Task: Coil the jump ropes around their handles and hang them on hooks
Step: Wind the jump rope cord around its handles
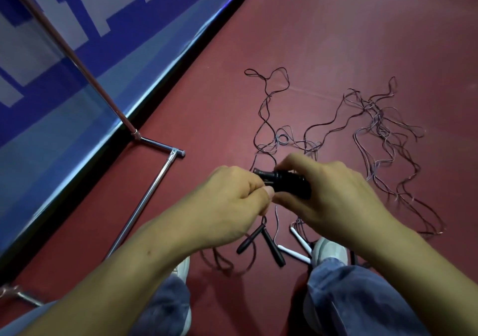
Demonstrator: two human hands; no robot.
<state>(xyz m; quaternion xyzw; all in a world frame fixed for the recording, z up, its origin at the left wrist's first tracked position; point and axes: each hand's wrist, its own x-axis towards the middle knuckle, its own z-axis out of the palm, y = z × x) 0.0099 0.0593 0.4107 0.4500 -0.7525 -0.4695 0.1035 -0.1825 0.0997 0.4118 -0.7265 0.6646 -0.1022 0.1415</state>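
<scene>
red floor [362, 25], blue banner [77, 95] and a metal stand [80, 64]

the banner, printed with pale block shapes, runs diagonally along the floor's left side, with a black strip [198, 51] at its base. the chrome stand's pole leans up across the banner, and its foot bar [144, 201] lies on the floor. at the bottom are two pale shoes [331, 250] and blue jeans [362, 297].

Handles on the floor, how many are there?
4. Two black handles lie below the left hand; two white handles lie by the right shoe. Others may be hidden.
</scene>
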